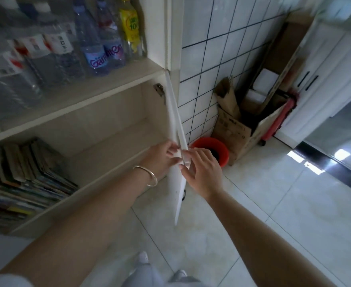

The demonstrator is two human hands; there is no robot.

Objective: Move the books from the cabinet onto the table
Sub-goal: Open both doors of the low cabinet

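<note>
**Both hands on the open cabinet door, books still on the lower shelf**

The books (23,179) lie as a slumped, leaning pile at the left end of the cabinet's lower shelf (112,154), spines and page edges facing out. The rest of that shelf, to the right of the pile, is bare pale board. They sit well apart from both hands, down and to the left of them.

The cabinet door (178,162) stands swung open, seen almost edge-on, hinged at the right side of the compartment. The left hand (160,160), with a thin bangle (147,176) on its wrist, reaches to the door's inner face, fingers bent around its edge. The right hand (201,168) meets it from the outer side, fingers spread and fairly straight, tips resting on the door edge. Neither hand holds a book.

On the shelf above stand plastic water bottles (96,42), some with pink and blue labels, one yellow. The wall beside the cabinet is white tile with dark grout. On the glossy pale tiled floor (274,204) sit a red bucket (212,150) and an open cardboard box (243,125); white cupboards (326,79) stand further right.
</note>
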